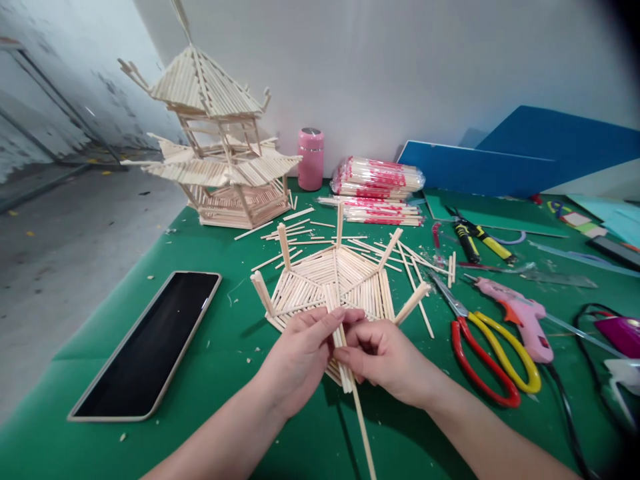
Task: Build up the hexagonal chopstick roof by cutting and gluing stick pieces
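My left hand [306, 357] is closed round a small bundle of pale wooden sticks [339, 343]. With thumb and fingers pinched, my right hand [387, 357] grips the same bundle and one longer stick [364, 423] that runs down toward me. Both hands are above the near side of a polygonal stick base [305, 283], which has several upright posts at its corners. Loose sticks [295, 233] lie behind and beside this base. The fingertips of my right hand are partly hidden behind the bundle.
A finished-looking stick pagoda [215, 167] stands at back left, near a pink bottle [311, 160] and wrapped stick packs [377, 180]. A phone [150, 347] lies left. Scissors [487, 353], a pink glue gun [520, 313] and pliers [480, 240] lie right on the green tabletop [210, 440].
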A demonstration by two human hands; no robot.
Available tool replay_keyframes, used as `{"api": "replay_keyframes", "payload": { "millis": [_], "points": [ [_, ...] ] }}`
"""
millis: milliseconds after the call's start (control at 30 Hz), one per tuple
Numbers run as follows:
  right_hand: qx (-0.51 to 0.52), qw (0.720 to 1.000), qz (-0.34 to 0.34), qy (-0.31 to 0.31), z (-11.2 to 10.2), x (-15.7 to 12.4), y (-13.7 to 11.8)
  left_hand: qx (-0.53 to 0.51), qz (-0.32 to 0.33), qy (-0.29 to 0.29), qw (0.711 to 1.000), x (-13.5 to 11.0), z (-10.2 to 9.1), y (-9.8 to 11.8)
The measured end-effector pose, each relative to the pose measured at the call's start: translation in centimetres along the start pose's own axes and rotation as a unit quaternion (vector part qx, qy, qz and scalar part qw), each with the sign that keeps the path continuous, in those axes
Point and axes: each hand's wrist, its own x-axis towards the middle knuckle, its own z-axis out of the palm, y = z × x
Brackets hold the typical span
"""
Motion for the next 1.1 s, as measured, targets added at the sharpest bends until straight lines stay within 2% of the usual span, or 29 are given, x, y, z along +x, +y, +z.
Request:
{"api": "replay_keyframes", "payload": {
  "millis": [267,467,633,733,800,867,900,933,1000,1033,1100],
  "points": [
    [0.011,0.999,-0.021,-0.039,0.3,-0.2,-0.2,-0.026,-0.008,0.052,0.998,-0.1,0.0,0.3],
    [-0.001,0.999,-0.024,-0.038,0.7,-0.5,0.1,-0.049,-0.002,0.058,0.997,0.0,-0.1,0.2],
    [0.025,0.998,-0.015,-0.052,0.2,-0.8,-0.3,0.045,-0.006,0.036,0.998,-0.2,0.2,0.3],
    [0.062,0.997,0.001,-0.050,-0.4,-1.2,-0.7,0.153,0.041,0.069,0.985,-0.8,0.3,0.8],
    [0.097,0.994,0.016,-0.049,-0.9,-1.6,-0.7,0.264,0.128,0.107,0.950,-1.5,0.2,1.1],
    [0.139,0.988,0.033,-0.054,-1.4,-2.1,-0.6,0.386,0.243,0.127,0.881,-2.1,0.0,1.2],
    [0.159,0.985,0.041,-0.058,-1.5,-2.3,-0.6,0.434,0.306,0.107,0.840,-2.3,-0.1,1.2],
    [0.176,0.981,0.047,-0.063,-1.6,-2.5,-0.5,0.485,0.344,0.061,0.802,-2.6,-0.3,1.1],
    [0.197,0.975,0.060,-0.085,-1.6,-2.9,-0.5,0.555,0.376,-0.046,0.741,-2.9,-0.4,0.9],
    [0.203,0.972,0.068,-0.100,-1.6,-3.1,-0.6,0.573,0.371,-0.096,0.724,-3.0,-0.3,0.9],
    [0.208,0.965,0.090,-0.132,-1.3,-3.5,-0.8,0.575,0.350,-0.152,0.723,-3.3,0.0,1.2]
  ]
}}
